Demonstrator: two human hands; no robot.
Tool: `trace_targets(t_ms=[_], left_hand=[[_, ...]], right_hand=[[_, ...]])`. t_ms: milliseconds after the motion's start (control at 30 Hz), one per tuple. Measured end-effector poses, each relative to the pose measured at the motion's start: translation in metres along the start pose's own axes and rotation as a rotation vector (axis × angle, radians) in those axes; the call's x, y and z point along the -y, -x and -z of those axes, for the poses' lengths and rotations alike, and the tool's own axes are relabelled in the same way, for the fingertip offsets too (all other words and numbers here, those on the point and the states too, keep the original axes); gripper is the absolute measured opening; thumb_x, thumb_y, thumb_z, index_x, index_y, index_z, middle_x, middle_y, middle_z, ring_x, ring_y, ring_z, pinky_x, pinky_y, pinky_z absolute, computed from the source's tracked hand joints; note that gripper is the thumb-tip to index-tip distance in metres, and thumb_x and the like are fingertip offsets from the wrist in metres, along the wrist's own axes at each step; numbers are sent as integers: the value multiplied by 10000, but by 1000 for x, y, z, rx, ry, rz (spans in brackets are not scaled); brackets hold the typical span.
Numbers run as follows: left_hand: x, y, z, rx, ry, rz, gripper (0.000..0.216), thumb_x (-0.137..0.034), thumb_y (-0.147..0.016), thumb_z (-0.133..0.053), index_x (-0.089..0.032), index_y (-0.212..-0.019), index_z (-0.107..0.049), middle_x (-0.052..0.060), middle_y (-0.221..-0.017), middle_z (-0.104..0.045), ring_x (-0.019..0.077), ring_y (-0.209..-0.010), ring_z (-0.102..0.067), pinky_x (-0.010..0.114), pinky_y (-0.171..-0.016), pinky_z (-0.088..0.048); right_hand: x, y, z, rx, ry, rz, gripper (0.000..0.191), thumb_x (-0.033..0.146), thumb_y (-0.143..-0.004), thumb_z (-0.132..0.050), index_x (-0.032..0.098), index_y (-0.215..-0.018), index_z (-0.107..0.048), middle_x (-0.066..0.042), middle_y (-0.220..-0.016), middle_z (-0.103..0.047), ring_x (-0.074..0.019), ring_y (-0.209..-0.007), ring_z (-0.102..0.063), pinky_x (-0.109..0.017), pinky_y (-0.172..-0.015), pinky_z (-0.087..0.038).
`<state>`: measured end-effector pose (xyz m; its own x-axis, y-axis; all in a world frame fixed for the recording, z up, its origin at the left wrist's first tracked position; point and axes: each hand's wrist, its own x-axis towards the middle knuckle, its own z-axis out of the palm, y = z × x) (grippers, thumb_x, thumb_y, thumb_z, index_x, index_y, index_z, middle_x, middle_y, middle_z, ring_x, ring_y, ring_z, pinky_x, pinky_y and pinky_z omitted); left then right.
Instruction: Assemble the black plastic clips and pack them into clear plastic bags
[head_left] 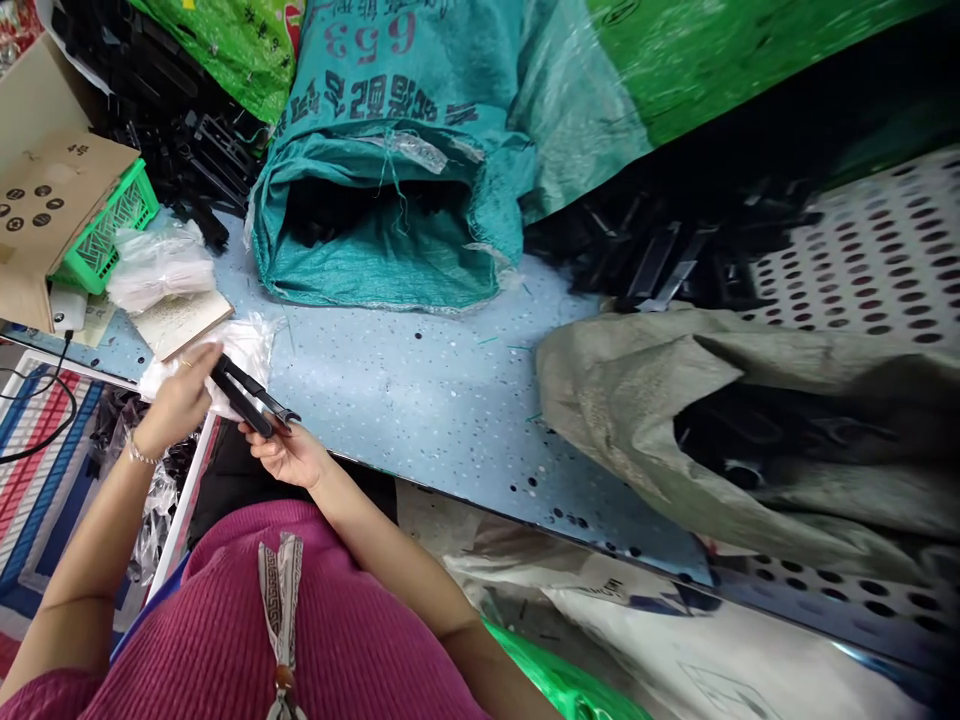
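Between my two hands is a slim black plastic piece (244, 393) with two long arms that spread slightly from each other; its exact kind I cannot make out. My left hand (182, 393) is closed at its upper left end, index finger and thumb by the tip. Around the lower right end, the fingers of my right hand (289, 455) are closed, palm partly turned up. Just beneath my left hand lie thin clear plastic bags (251, 345), at the near edge of the blue speckled table (405, 380).
An open teal woven sack (390, 270) lies across the table. At right is a grey-beige sack (615, 390) holding dark pieces. Black parts (660, 260) are heaped behind it. On the left stand a green basket (105, 235), cardboard (67, 170) and stacked plastic bags (161, 265).
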<state>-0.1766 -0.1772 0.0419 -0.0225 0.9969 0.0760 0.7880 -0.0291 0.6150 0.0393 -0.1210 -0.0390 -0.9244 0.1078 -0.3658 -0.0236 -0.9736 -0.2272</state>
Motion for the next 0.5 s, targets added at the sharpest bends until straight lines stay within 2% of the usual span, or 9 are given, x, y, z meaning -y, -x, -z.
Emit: trace_targets(t_ms=[67, 167, 233, 267, 333, 400, 433, 500], left_hand=[[-23, 19, -12, 85, 12, -142, 791, -17, -857, -428, -236, -1611, -331, 126, -1592, -442, 259, -1490, -418, 454, -1218, -411], [-54, 41, -28, 185, 78, -229, 805, -22, -893, -419, -269, -1639, -247, 130, -1615, -407, 245, -1485, -434, 428, -1200, -441], [-67, 54, -27, 187, 82, -200, 725, -88, -929, -475, -251, -1617, -315, 156, -1559, -467, 260, -1417, -516, 423, -1150, -494], [-72, 61, -21, 182, 78, -175, 653, -136, -947, -506, -250, -1581, -394, 156, -1499, -528, 261, -1356, -571, 417, -1119, -520], [-74, 79, -3, 188, 78, -85, 498, -225, -976, -539, -274, -1472, -550, 125, -1372, -630, 246, -1242, -645, 390, -1076, -541], [-63, 101, 17, 264, 100, 67, 401, -277, -982, -551, -309, -1371, -644, 86, -1303, -679, 236, -1199, -661, 358, -1057, -532], [-52, 112, 23, 336, 114, 168, 371, -287, -968, -569, -313, -1321, -680, 72, -1280, -696, 240, -1185, -666, 346, -1037, -531], [-21, 131, 22, 524, 127, 416, 266, -279, -907, -625, -272, -1126, -776, 57, -1125, -752, 255, -1049, -711, 333, -929, -559]], right_hand=[[-1, -5, -3, -118, 166, 136, 264, 407, -982, -573, 158, -956, -657, -4, -691, -584, -105, -542, -439, -191, -438, -413], [-4, 2, -16, -337, 479, 348, 211, 402, -921, -675, 199, -865, -656, 5, -698, -585, -127, -596, -510, -229, -535, -468], [-7, 16, -30, -402, 735, 453, 131, 348, -905, -695, 218, -910, -684, -4, -778, -629, -152, -692, -568, -271, -667, -520], [-9, 24, -37, -379, 868, 482, 109, 321, -904, -688, 226, -955, -699, -11, -833, -656, -164, -749, -595, -297, -739, -532], [-11, 40, -46, -196, 1034, 427, 162, 297, -911, -664, 227, -1045, -722, -29, -929, -698, -186, -847, -638, -340, -839, -533], [-11, 50, -48, -12, 1054, 304, 219, 317, -924, -648, 219, -1101, -733, -46, -992, -723, -187, -881, -670, -351, -861, -536], [-9, 53, -45, 5, 1026, 266, 244, 338, -931, -641, 216, -1122, -732, -52, -1003, -731, -181, -872, -682, -350, -849, -543], [-5, 53, -35, -108, 938, 284, 280, 369, -932, -640, 210, -1147, -724, -59, -1002, -738, -168, -855, -693, -342, -827, -554]])
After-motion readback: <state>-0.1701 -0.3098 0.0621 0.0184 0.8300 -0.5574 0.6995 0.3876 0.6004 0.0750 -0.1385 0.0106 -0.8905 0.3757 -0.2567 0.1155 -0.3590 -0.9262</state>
